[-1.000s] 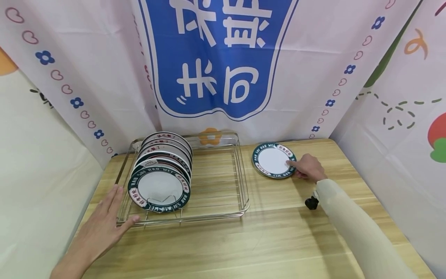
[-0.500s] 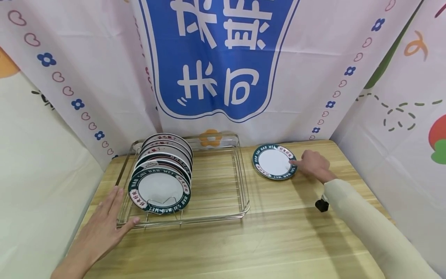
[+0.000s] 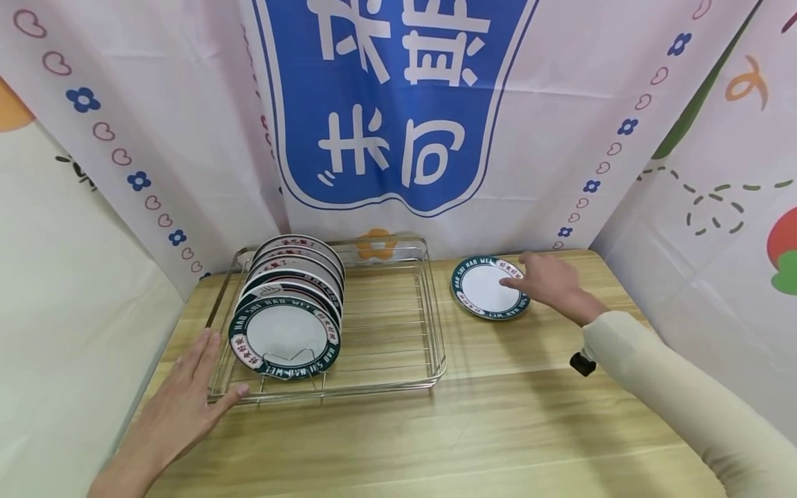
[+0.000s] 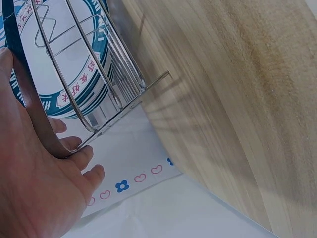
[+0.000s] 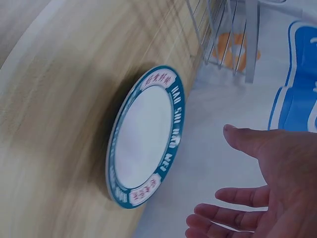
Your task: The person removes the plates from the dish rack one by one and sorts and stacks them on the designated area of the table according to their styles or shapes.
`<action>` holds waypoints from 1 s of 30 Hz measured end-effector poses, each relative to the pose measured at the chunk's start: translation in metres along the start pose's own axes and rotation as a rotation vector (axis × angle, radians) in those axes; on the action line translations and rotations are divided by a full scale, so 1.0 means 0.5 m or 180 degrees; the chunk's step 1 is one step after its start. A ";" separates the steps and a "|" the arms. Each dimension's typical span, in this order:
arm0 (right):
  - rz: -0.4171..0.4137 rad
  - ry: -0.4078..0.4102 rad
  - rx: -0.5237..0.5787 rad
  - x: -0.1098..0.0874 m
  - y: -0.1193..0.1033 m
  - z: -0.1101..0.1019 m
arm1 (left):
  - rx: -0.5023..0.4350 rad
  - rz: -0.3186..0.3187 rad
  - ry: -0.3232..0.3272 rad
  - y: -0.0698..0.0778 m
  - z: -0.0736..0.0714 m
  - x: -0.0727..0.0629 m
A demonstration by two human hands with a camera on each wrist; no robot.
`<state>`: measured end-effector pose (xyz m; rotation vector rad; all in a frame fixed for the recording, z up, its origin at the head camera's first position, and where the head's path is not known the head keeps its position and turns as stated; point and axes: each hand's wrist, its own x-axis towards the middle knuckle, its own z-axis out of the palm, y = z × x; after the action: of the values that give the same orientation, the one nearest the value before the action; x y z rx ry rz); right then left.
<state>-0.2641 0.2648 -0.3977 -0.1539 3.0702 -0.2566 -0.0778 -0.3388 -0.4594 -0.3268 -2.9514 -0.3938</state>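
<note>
A white plate [image 3: 482,285] with a dark green lettered rim lies flat on the table, right of the wire dish rack [image 3: 389,393]. My right hand [image 3: 551,282] hovers over that plate's right edge, thumb and fingers spread. In the right wrist view a gap shows between these fingers and the plate [image 5: 143,139]. At the rack's front left corner rests my left hand [image 3: 177,408], fingers straight along the side and thumb at the front bar. Several similar plates [image 3: 286,332] lean upright in a row in the rack's left part.
The wooden table [image 3: 398,443] runs up to a printed cloth backdrop [image 3: 548,138] behind the rack. Cloth walls stand at the left and right. A small black object [image 3: 582,364] hangs at the right cuff.
My right hand has come off the plate's right rim and opened above it, thumb now over the white centre. The left hand, rack and plates look unmoved.
</note>
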 end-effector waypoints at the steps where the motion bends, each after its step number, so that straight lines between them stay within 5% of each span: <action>1: -0.0040 0.0034 -0.0017 -0.003 -0.008 -0.004 | 0.0001 0.0001 0.0002 0.000 0.000 0.001; 30: -0.1139 0.0399 -0.0406 -0.097 -0.290 -0.150 | -0.0089 -0.0031 0.0034 0.004 0.000 0.000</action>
<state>-0.2069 0.1397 -0.2969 -0.7224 3.1630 -0.0867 -0.0773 -0.3370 -0.4588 -0.3128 -2.9406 -0.4369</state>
